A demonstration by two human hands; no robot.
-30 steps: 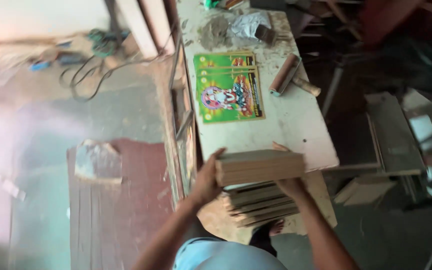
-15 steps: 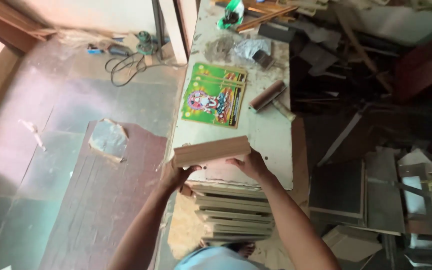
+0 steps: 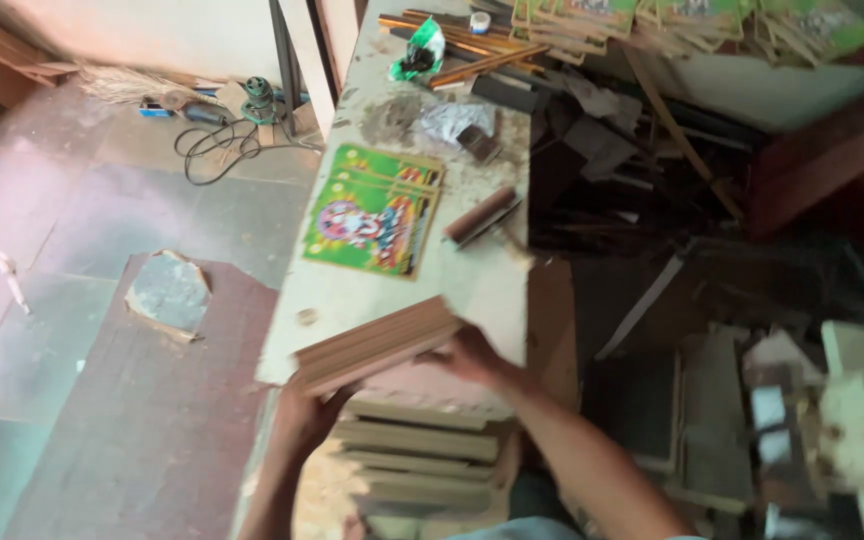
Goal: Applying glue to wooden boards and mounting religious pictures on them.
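Both hands (image 3: 297,425) (image 3: 472,355) clasping tilted board stack (image 3: 377,345), forearms raised

The stack of boards (image 3: 377,345) held by both hands is pale tan with darker brown edge lines. Below it, the pile of boards (image 3: 422,455) looks greyish-beige, though blur makes that uncertain. The counter (image 3: 352,295) is dusty off-white, smudged grey toward 12 o'clock. On it, the prints (image 3: 372,212) are bright green and yellow with a pink and red figure. At 9 o'clock the floor (image 3: 82,220) is mottled grey-green, and the mat (image 3: 152,420) is dull maroon.
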